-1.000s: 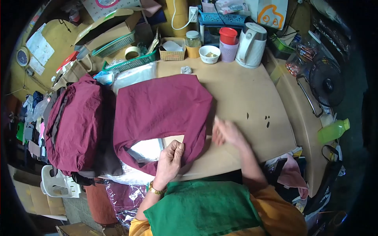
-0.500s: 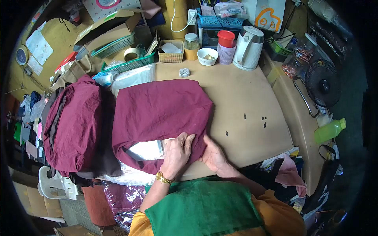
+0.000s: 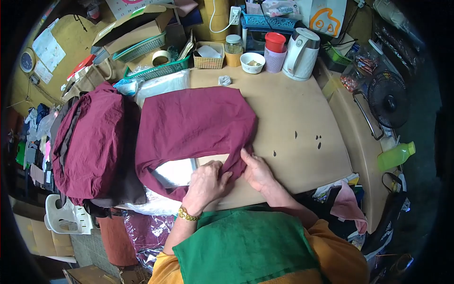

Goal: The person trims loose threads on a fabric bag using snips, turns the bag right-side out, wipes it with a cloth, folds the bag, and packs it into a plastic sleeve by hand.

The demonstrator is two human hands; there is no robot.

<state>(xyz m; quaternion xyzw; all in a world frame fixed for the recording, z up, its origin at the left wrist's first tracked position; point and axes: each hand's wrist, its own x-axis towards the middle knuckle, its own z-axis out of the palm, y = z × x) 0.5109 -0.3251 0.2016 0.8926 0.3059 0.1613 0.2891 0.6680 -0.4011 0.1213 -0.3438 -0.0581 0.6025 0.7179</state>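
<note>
A folded maroon garment (image 3: 194,118) lies flat in front of me, its lower part forming a loop around an opening. Through that opening a clear plastic sheet (image 3: 176,173) and some table surface show. My left hand (image 3: 205,182), with a gold watch at the wrist, is closed at the loop's lower right, its curled fingers on the cloth. At the garment's right edge, my right hand (image 3: 259,174) pinches the fabric, thumb on top and fingers partly hidden beneath. Left of it rests a pile of maroon and dark garments (image 3: 92,142).
Plastic bags (image 3: 163,85) lie beyond the garment. Along the back stand a green basket (image 3: 158,68), a jar (image 3: 233,49), a white bowl (image 3: 252,63), a red-lidded cup (image 3: 275,52) and a white kettle (image 3: 301,54). A green bottle (image 3: 396,157) and black fan (image 3: 388,99) are at right.
My left hand has shifted slightly left and down, with the loop opened wider beside it. The right thumb has come up onto the garment's edge. The view has tilted a little.
</note>
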